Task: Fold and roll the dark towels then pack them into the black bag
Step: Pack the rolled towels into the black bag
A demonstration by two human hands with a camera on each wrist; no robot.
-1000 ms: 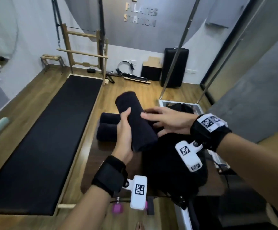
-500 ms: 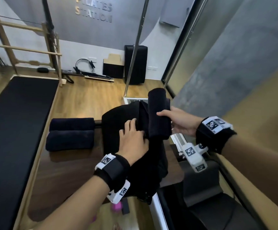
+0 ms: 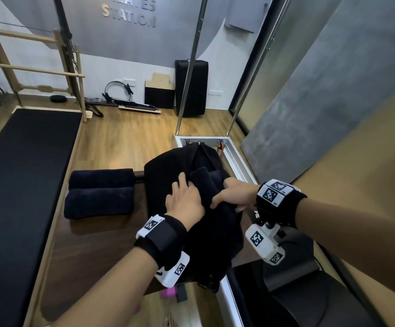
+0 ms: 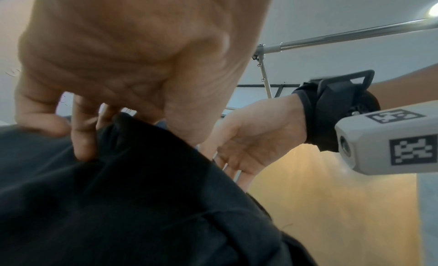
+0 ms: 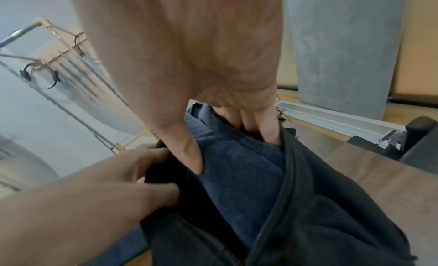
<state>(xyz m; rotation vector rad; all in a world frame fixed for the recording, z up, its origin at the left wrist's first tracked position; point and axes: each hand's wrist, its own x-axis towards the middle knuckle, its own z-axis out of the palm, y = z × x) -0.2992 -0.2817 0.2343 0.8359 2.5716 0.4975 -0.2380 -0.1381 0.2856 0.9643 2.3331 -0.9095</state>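
The black bag (image 3: 168, 175) lies on the brown table (image 3: 92, 244) with its zip open. My right hand (image 3: 224, 194) grips a dark rolled towel (image 3: 203, 182) that sits partly inside the opening. In the right wrist view the thumb lies on one side of this towel (image 5: 237, 176) and the fingers reach down on the other, inside the bag (image 5: 331, 204). My left hand (image 3: 180, 185) holds the bag's left edge, its fingers (image 4: 83, 139) curled over the fabric (image 4: 118, 195). Left of the bag, two more rolled towels (image 3: 99, 178) (image 3: 97, 201) lie side by side.
A long black mat (image 3: 22, 185) runs along the left. A metal frame (image 3: 234, 156) with upright poles (image 3: 191, 67) stands just behind and right of the bag. A black padded seat (image 3: 298, 291) is at lower right. A pink object (image 3: 168, 292) lies under the table's near edge.
The rolled towel passed from my left hand to my right, then went down into the bag's opening. My left hand moved onto the bag's edge. My view swung right.
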